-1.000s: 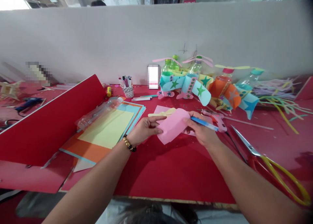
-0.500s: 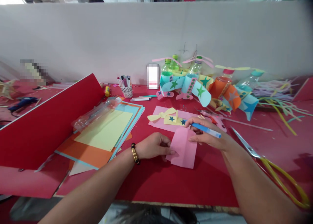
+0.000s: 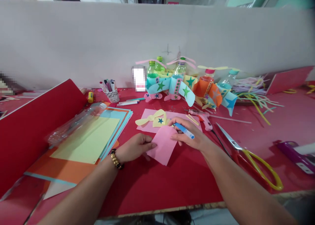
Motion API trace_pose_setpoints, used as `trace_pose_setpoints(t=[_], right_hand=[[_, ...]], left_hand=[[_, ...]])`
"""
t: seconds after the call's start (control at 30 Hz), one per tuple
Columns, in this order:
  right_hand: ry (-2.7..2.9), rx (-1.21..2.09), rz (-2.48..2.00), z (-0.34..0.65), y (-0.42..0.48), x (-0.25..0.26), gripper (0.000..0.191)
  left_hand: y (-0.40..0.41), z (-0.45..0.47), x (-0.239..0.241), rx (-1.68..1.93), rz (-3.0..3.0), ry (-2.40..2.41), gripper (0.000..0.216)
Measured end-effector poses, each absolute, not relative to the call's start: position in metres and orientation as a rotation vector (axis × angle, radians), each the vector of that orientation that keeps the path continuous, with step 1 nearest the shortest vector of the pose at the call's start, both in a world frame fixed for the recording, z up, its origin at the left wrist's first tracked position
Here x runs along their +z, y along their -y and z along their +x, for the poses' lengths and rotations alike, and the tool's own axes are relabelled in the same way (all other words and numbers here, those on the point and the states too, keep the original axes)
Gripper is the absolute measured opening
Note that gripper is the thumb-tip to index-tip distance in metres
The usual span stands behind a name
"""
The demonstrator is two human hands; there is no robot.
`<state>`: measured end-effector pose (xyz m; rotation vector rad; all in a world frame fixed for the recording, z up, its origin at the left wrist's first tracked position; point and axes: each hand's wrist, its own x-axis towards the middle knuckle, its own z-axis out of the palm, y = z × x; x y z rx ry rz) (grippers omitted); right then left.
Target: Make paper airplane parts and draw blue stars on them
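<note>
Left hand [image 3: 136,148] has the left edge of a pale pink paper cutout with a rounded far end [image 3: 163,148] pinched between thumb and fingers. Right hand [image 3: 192,134] is on the cutout's right edge, thumb on top, and it's also holding a slim blue marker with a pale end [image 3: 184,131]. The cutout sits in the middle of the red tabletop [image 3: 157,192], near side of a flat pink paper sheet [image 3: 143,128].

On that sheet there's a yellow paper piece with a dark blue star [image 3: 156,124], a yellow propeller-shaped cutout [image 3: 142,121] to its left, and some thin yellow strips [image 3: 193,119] over on the right. Just right of those is a pink glue gun [image 3: 206,121], then big metal scissors with red and yellow handles [image 3: 263,167], blades apart, and a purple tape dispenser [image 3: 294,156] far over on the right.

Left side's got a stack of yellow, blue and orange paper [image 3: 86,138] with a clear plastic bottle [image 3: 76,123] lying on it, plus a patterned white cup of markers [image 3: 113,96] on the far side. Far right of center: a row of bottle planes wrapped in colored paper [image 3: 183,87].
</note>
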<state>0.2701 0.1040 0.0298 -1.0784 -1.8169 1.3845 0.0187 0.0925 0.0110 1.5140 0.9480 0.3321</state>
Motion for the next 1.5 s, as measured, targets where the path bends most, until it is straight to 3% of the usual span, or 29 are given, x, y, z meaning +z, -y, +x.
trace_pose_setpoints(t=[0.37,1.07,1.5], right_hand=[[1.724,1.264,-1.087,0.274,-0.111,0.021,0.035],[1.716,1.176,-1.157,0.27,-0.109,0.029,0.021],[1.713,1.052,-1.119,0.276,-0.117,0.017,0.027]], left_hand=[[-0.093,0.024,0.006,0.464,1.35,-0.976,0.037],[-0.093,0.023,0.01,0.465,1.366,-0.997,0.04],[-0.094,0.019,0.016,0.49,1.434,-1.037,0.041]])
